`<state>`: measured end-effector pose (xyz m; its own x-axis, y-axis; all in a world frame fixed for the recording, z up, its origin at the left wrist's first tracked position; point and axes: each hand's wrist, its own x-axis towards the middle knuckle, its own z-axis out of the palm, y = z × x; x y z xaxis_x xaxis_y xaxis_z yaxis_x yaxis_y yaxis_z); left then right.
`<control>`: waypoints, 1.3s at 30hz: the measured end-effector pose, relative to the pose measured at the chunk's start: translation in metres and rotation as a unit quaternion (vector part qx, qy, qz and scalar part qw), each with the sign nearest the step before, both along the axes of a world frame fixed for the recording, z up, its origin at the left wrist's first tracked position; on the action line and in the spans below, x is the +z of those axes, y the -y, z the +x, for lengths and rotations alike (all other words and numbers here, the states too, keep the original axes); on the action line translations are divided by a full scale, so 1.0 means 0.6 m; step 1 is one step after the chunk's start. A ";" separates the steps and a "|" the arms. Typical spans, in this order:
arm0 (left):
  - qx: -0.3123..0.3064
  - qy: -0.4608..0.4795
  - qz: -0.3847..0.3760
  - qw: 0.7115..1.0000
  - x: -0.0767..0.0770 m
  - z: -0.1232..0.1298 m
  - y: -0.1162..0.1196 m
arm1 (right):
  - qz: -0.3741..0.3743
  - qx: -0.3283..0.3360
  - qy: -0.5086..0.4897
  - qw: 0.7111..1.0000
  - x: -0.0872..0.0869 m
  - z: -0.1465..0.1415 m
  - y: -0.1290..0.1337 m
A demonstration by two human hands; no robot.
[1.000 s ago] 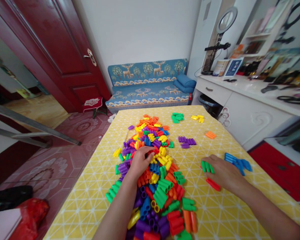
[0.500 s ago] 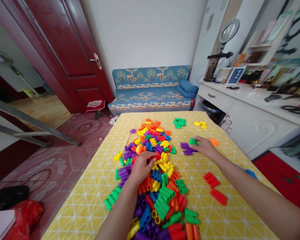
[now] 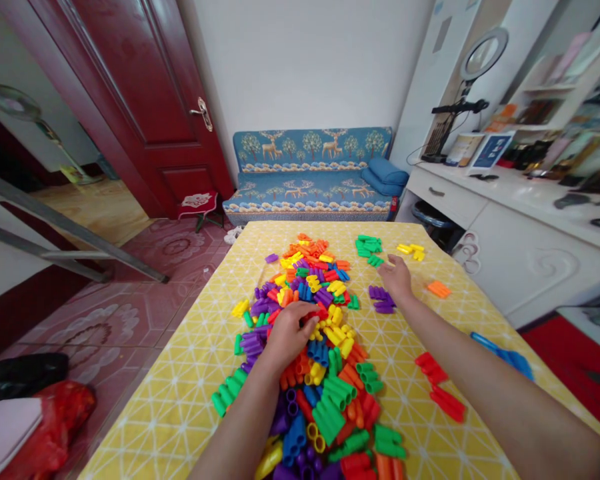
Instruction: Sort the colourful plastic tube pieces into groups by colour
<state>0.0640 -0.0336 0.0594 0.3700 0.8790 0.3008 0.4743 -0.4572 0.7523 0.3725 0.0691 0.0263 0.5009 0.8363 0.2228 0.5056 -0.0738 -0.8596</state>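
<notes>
My left hand (image 3: 291, 333) rests over the big mixed pile, its thumb and fingers closed around a red tube block (image 3: 321, 312). The pile holds red, yellow, purple, orange, blue and green plastic tube blocks (image 3: 334, 403). Further to the right, my right hand (image 3: 396, 277) hovers low with fingers apart, just beside a green tube block (image 3: 375, 261). That block lies at the near edge of a small green group (image 3: 368, 245). Purple tube blocks (image 3: 381, 299) sit just below the right hand, and yellow ones (image 3: 411, 251) lie beyond it.
A yellow patterned cloth (image 3: 180, 393) covers the table. Orange blocks (image 3: 439, 289), red blocks (image 3: 440, 387) and a blue item (image 3: 505, 357) lie around the right forearm. A blue sofa (image 3: 310, 180) stands behind the table; a white dresser (image 3: 520, 233) is at the right.
My right hand has carried the green tube block away from the purple ones to the green group and let go of it. My left hand stays at the pile. The view has shifted slightly.
</notes>
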 end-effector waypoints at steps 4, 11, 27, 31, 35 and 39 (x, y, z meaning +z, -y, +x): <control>0.002 -0.005 0.010 1.000 -0.005 0.000 0.000 | 0.027 0.122 -0.045 0.991 -0.002 -0.071 0.067; 0.043 0.030 0.043 0.998 -0.011 0.001 -0.001 | 0.087 0.218 0.007 0.972 -0.008 -0.179 0.178; 0.199 -0.246 0.052 0.947 0.000 -0.017 -0.006 | 0.046 0.231 -0.042 0.971 -0.049 -0.195 0.193; 0.210 -0.273 -0.022 0.939 0.026 -0.040 -0.002 | 0.055 0.232 -0.052 0.970 -0.055 -0.194 0.192; 0.192 -0.325 -0.069 0.924 0.042 -0.054 0.000 | 0.054 0.229 -0.057 0.970 -0.055 -0.195 0.193; 0.130 -0.314 -0.034 0.940 0.032 -0.052 -0.004 | 0.059 0.232 -0.053 0.969 -0.054 -0.196 0.193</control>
